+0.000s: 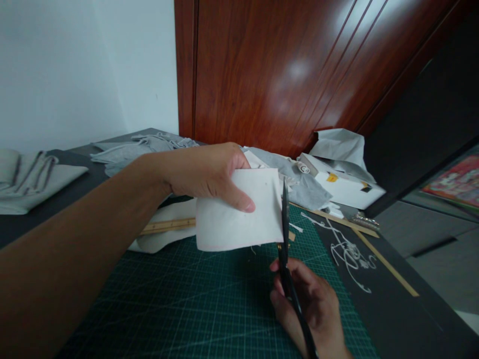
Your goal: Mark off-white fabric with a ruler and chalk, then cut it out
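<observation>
A white rectangular piece of cloth, its exact material hard to make out, hangs above the cutting mat. My left hand pinches it from the upper edge, thumb on the near face and fingers hidden behind. Black scissors stand upright at the piece's right edge, blades along that edge. Around their handles are the fingers of my right hand, below and right of the piece. The blades' exact opening cannot be made out.
Under my hands lies a green gridded cutting mat. A wooden ruler rests on pale fabric behind. Tangled white cord and wooden strips lie right. Grey cloth, folded fabric and a white box line the back.
</observation>
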A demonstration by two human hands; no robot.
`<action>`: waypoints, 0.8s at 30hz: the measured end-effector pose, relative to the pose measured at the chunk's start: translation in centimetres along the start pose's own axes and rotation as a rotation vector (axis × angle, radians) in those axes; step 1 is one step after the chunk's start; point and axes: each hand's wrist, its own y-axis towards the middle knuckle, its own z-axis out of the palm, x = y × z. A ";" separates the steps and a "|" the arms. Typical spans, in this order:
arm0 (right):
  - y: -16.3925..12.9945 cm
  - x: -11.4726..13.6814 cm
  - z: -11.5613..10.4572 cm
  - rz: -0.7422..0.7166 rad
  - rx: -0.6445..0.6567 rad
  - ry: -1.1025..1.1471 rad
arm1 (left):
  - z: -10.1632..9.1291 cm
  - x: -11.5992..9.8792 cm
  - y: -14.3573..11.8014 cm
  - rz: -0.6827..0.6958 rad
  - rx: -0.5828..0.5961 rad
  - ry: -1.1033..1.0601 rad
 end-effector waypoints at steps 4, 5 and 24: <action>-0.1 0.1 0.1 0.002 -0.017 -0.019 | 0.0 -0.1 0.0 -0.008 -0.007 0.007; -0.1 0.1 0.2 0.001 -0.022 -0.024 | 0.0 -0.1 -0.1 -0.008 -0.009 0.005; 0.0 0.4 0.2 -0.051 -0.081 -0.129 | 0.1 0.1 0.0 0.015 -0.008 0.010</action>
